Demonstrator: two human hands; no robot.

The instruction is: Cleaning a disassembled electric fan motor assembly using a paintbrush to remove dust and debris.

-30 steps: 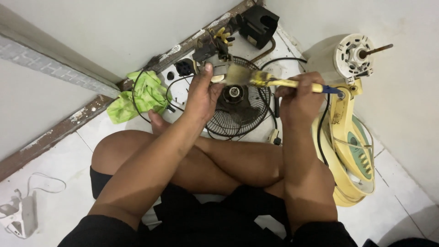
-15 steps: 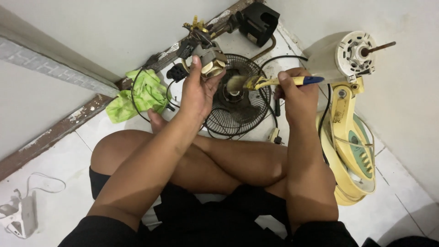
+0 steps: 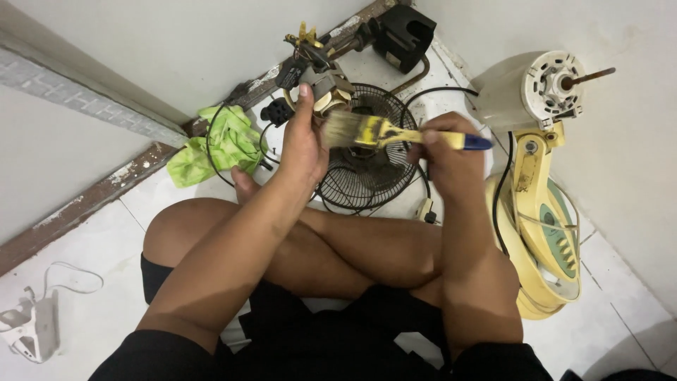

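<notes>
Up comes the left hand (image 3: 305,144) from a second ago, lifting the small motor part (image 3: 321,83) clear of the black fan grille (image 3: 367,169), and the paintbrush (image 3: 384,132) has swung off the grille's hub to meet it. Left fingers are clenched around that part from below, thumb up its side, wires and yellow connectors sprouting from its top. Right hand (image 3: 448,159) grips the brush by its yellow handle near the blue end, fingers closed tight, bristles pointing left and just touching the part's lower edge. Grille lies flat on the tiled floor (image 3: 92,310) beyond the person's crossed legs, a black cable (image 3: 423,95) looping round it. Left of it, a crumpled green cloth (image 3: 218,141) sits against the wall's base. On the right, a cream fan stand (image 3: 543,233) lies tilted, its motor housing (image 3: 529,88) up top with the bare shaft sticking out. A black boxy piece (image 3: 403,32) rests at the far corner. Bottom left, a white plug adapter (image 3: 32,324) with cord lies well apart.
</notes>
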